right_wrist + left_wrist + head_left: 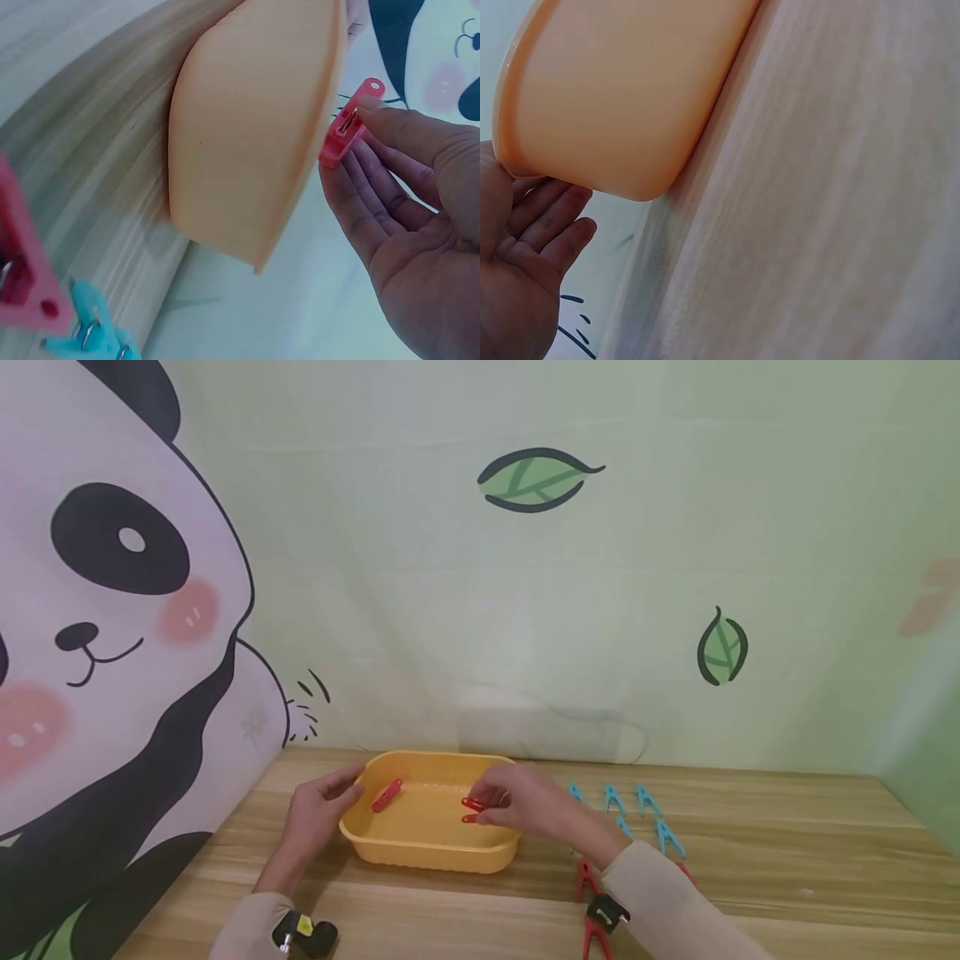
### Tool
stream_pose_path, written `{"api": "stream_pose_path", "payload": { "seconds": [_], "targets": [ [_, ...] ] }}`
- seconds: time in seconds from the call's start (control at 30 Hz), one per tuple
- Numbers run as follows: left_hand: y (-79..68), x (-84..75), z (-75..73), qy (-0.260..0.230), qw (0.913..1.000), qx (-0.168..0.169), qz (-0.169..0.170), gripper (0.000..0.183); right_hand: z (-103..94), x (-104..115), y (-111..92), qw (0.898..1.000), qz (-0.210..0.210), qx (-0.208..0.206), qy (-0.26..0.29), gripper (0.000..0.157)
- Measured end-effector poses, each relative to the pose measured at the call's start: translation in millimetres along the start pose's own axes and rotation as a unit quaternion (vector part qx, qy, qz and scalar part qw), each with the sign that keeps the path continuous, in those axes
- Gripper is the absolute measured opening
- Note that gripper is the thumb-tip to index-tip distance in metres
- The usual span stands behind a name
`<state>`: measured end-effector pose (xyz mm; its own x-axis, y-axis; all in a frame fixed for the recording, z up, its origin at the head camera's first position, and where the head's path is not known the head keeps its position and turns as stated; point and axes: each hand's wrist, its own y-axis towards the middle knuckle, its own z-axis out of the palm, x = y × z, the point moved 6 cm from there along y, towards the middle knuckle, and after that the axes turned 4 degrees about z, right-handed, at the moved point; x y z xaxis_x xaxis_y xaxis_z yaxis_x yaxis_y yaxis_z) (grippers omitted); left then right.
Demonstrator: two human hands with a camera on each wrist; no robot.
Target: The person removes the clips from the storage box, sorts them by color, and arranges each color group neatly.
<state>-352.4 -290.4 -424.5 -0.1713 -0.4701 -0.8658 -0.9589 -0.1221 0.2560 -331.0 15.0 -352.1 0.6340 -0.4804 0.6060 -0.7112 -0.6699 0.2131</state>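
A yellow plastic basin (431,857) stands on the wooden table. My left hand (315,806) holds its left end, thumb at the rim and fingers along the outer wall (622,97). Over the basin's right side, my right hand (517,802) pinches a red clothespin (349,124) between thumb and fingers, close to the rim in the right wrist view. Another red clothespin (387,796) lies inside the basin at the left.
Right of the basin are several blue clothespins (670,838). Nearer me lie red clothespins (587,878), one partly behind my right sleeve (667,893). A panda-printed backdrop (450,610) rises behind the table (810,860).
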Motion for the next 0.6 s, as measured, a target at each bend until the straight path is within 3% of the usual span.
{"api": "stream_pose_path", "payload": {
  "seconds": [0.3,0.6],
  "targets": [
    [0.5,-0.1,0.7,-0.002,1.0000,-0.005,0.008,0.039,-19.7,0,-36,0.999,-0.005,-0.033,0.006,0.016],
    [0.2,1.6,0.3,-0.003,1.0000,0.000,-0.002,0.041,-31.2,-9,-73,0.999,0.026,-0.023,0.030,0.016]
  ]
}}
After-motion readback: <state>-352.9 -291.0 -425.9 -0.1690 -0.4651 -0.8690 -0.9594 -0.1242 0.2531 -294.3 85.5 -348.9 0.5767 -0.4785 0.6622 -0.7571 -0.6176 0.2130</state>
